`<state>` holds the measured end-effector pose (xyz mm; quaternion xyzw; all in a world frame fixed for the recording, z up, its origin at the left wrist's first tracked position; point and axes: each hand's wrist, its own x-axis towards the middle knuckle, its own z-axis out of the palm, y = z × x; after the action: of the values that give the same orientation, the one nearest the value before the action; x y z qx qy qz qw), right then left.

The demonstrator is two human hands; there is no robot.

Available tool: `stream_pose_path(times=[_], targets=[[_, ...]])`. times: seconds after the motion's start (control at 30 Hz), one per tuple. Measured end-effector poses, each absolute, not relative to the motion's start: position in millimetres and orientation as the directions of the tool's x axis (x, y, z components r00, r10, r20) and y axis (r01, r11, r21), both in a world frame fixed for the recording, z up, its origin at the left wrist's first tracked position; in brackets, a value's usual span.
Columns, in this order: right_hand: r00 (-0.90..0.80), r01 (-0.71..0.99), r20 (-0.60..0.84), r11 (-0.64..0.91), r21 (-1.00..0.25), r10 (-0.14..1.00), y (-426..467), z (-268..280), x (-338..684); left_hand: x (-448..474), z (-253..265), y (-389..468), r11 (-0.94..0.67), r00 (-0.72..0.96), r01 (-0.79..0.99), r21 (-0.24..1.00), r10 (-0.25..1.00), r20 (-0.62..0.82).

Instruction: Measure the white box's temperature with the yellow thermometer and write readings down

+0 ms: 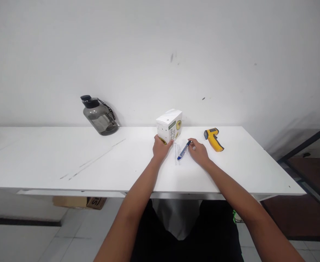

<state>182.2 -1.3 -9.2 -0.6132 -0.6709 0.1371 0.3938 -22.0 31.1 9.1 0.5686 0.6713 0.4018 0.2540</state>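
A white box (166,127) printed with avocado pictures and dark lettering stands on the white table, its top face showing. Wrapped round its lower front end is my left hand (161,147), closed on the box. To the right, my right hand (198,151) pinches the far end of a blue pen (184,150) between thumb and fingers. The pen slants down and left, its near end over a small strip of printed paper (175,153) beside the box. Whether the pen touches the table, I cannot tell.
A yellow and black infrared thermometer gun (215,141) lies to the right of my right hand. At the back left, a grey see-through water bottle (101,118) leans against the wall. Below the table is a cardboard box (71,202); a dark metal frame (307,142) stands at the right.
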Motion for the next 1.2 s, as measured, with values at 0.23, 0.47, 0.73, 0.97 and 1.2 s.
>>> stream_pose_path(times=[0.23, 0.47, 0.73, 0.97, 1.2], targets=[[0.061, 0.745, 0.384, 0.215, -0.632, 0.921, -0.5, -11.1, 182.9, -21.8, 7.6, 32.7, 0.05, -0.284, 0.504, 0.862, 0.952, 0.111], [0.114, 0.78, 0.369, 0.147, -0.608, 0.922, 1.2, -11.5, 186.2, -21.4, 4.7, 33.7, -0.005, -0.278, 0.42, 0.907, 0.951, 0.134], [0.074, 0.868, 0.254, 0.063, -0.492, 0.964, -0.6, -0.9, 188.7, -19.8, 2.2, 31.6, -0.093, -0.207, 0.368, 0.925, 0.962, 0.179], [0.364, 0.91, 0.407, -0.225, -0.349, 0.838, 9.6, 14.8, 234.3, -19.0, -1.6, 31.0, -0.14, -0.164, 0.354, 0.925, 0.964, 0.209], [0.517, 0.838, 0.185, -0.449, -0.31, 0.836, 13.4, 11.7, 254.7, -18.4, -4.1, 31.3, -0.18, -0.138, 0.345, 0.921, 0.961, 0.239]])
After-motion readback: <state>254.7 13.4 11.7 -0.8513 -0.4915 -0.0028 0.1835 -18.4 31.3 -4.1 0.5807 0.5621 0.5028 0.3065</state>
